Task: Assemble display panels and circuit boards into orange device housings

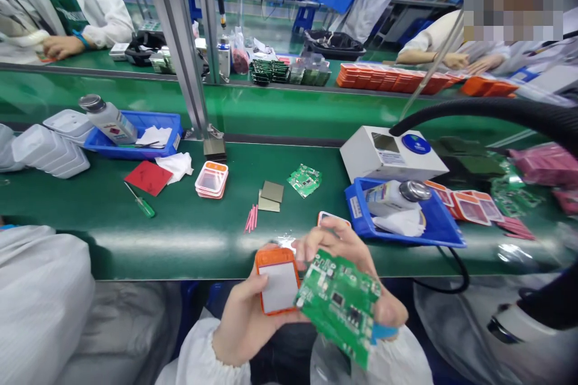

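My left hand (246,313) is closed around a small orange-rimmed casing (280,289) with a pale grey panel facing up, its thumb lying on the casing's left edge. In my right hand (352,245) is a green circuit board (339,302), tilted, its chips and small parts facing me. The board's left corner reaches the casing's right side; whether they touch I cannot tell. Behind my right fingers another orange-rimmed piece (333,218) lies partly hidden. Before my hands on the bench are pink sticks (251,218), grey-brown squares (272,192) and another circuit board (306,180).
A blue tray (406,234) with a bottle stands right, before a white box (361,156). Left are a stack of orange-and-clear covers (212,179), a green screwdriver (145,207), a red sheet (149,178) and a second blue tray (156,149). A black hose (487,107) arches at right.
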`<state>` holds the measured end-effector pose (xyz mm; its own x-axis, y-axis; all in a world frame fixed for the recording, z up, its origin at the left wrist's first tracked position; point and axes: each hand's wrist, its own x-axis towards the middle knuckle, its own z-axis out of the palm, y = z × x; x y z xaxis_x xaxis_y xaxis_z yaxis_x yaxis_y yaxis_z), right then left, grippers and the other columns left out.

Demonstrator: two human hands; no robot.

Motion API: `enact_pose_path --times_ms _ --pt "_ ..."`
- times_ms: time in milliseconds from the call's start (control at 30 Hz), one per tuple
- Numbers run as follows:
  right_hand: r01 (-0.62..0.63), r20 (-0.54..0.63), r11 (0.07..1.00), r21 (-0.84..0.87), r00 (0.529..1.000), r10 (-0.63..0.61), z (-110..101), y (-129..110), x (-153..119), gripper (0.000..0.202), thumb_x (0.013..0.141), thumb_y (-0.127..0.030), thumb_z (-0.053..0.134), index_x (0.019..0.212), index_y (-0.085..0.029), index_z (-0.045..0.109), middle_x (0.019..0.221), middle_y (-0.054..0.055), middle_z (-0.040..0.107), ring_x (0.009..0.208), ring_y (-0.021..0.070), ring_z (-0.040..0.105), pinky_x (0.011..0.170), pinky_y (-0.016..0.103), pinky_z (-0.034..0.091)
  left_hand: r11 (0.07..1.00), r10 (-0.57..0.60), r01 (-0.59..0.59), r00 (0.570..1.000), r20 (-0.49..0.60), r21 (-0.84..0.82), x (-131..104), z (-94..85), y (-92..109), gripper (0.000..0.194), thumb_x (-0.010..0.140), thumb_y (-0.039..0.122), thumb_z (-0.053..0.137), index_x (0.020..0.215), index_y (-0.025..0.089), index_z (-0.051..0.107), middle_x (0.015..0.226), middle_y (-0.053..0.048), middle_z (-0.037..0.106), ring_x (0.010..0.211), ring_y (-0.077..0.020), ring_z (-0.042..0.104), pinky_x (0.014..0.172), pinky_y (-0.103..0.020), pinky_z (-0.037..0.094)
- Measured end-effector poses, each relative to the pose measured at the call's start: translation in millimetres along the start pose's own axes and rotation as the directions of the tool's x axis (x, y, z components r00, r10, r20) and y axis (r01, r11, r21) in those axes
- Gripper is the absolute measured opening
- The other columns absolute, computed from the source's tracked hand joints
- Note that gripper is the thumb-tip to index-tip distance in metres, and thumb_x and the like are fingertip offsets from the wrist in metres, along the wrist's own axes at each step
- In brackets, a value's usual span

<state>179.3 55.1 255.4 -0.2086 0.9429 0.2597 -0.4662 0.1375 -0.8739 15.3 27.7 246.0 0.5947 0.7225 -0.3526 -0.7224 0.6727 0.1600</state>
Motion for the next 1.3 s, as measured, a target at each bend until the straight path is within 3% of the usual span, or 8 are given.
enact_pose_path --times_ms 100,200,300,400,567,767,1067,1300 --pt "-0.043 -0.095 0.997 -0.061 0.995 0.037 -2 -13 -2 0.080 0.057 -0.068 0.070 0.123 -0.030 0.044 0.087 0.003 0.055 0.070 0.0226 0.064 0.057 0.035 0.054 0.999 0.027 -0.026 0.999 0.031 -0.028 1 1.5 2 0.033 0.082 0.024 0.056 0.114 0.024 0.061 0.111 -0.008 0.070 0.094 -0.0222 0.066 0.076 -0.037 0.053" --pt "-0.127 -0.192 0.969 -0.212 0.978 0.087 0 -29 -5 0.070 0.064 -0.063 0.072 0.121 -0.030 0.048 0.094 0.006 0.058 0.069 0.0221 0.066 0.057 0.034 0.055 0.999 0.035 -0.034 0.998 0.049 -0.030 2 1.9 0 0.051 0.072 0.017 0.055 0.122 0.027 0.057 0.111 -0.006 0.070 0.099 -0.0246 0.064 0.083 -0.042 0.051" --pt "-0.170 -0.343 0.896 -0.409 0.939 0.021 12 -39 -6 0.050 0.069 -0.051 0.076 0.111 -0.030 0.057 0.095 0.005 0.063 0.073 0.0196 0.067 0.059 0.030 0.057 1.000 0.021 -0.020 0.997 0.076 -0.009 3 2.3 -3 0.069 0.060 0.012 0.052 0.127 0.029 0.053 0.113 -0.005 0.069 0.105 -0.0272 0.062 0.090 -0.048 0.047" --pt "-0.215 -0.416 0.775 -0.594 0.907 -0.067 27 -38 -6 0.040 0.072 -0.040 0.077 0.107 -0.032 0.060 0.091 0.002 0.067 0.071 0.0169 0.068 0.062 0.027 0.060 1.000 0.021 -0.021 0.997 0.078 0.007 5 3.8 -5 0.068 0.057 0.011 0.051 0.122 0.029 0.059 0.116 -0.004 0.069 0.107 -0.0251 0.061 0.094 -0.047 0.044" --pt "-0.215 -0.310 0.508 -0.834 0.944 -0.110 42 -27 -3 0.035 0.075 -0.039 0.074 0.105 -0.024 0.063 0.090 0.005 0.066 0.066 0.0166 0.068 0.061 0.029 0.062 0.999 0.027 -0.026 0.998 0.049 -0.023 7 9.7 -5 0.030 0.074 0.028 0.057 0.100 0.021 0.071 0.105 -0.005 0.073 0.098 -0.0202 0.063 0.087 -0.033 0.046" --pt "-0.179 -0.213 0.229 -0.957 0.967 -0.137 49 -21 0 0.037 0.081 -0.042 0.067 0.109 -0.019 0.063 0.096 0.009 0.064 0.066 0.0172 0.066 0.060 0.031 0.061 0.996 -0.011 0.004 0.997 -0.081 -0.084 8 11.4 -4 0.033 0.081 0.043 0.058 0.105 0.024 0.070 0.107 -0.004 0.072 0.098 -0.0213 0.063 0.079 -0.029 0.045" --pt "-0.236 -0.239 0.086 -0.968 0.970 -0.032 54 -24 -2 0.037 0.082 -0.042 0.064 0.108 -0.016 0.063 0.092 0.007 0.064 0.073 0.0189 0.068 0.062 0.030 0.058 0.995 -0.028 0.024 0.999 -0.042 -0.101 9 17.7 -3 0.038 0.094 0.036 0.036 0.104 0.024 0.071 0.109 -0.005 0.072 0.109 -0.0216 0.061 0.087 -0.031 0.045" --pt "-0.269 -0.269 0.019 -0.963 0.963 0.027 56 -23 -2 0.033 0.083 -0.042 0.064 0.106 -0.019 0.064 0.097 0.007 0.065 0.074 0.0205 0.069 0.060 0.031 0.057 0.994 -0.025 0.018 0.998 -0.063 -0.106 9 18.9 -3 0.034 0.094 0.036 0.038 0.104 0.024 0.069 0.110 -0.003 0.071 0.115 -0.0225 0.058 0.094 -0.033 0.043"
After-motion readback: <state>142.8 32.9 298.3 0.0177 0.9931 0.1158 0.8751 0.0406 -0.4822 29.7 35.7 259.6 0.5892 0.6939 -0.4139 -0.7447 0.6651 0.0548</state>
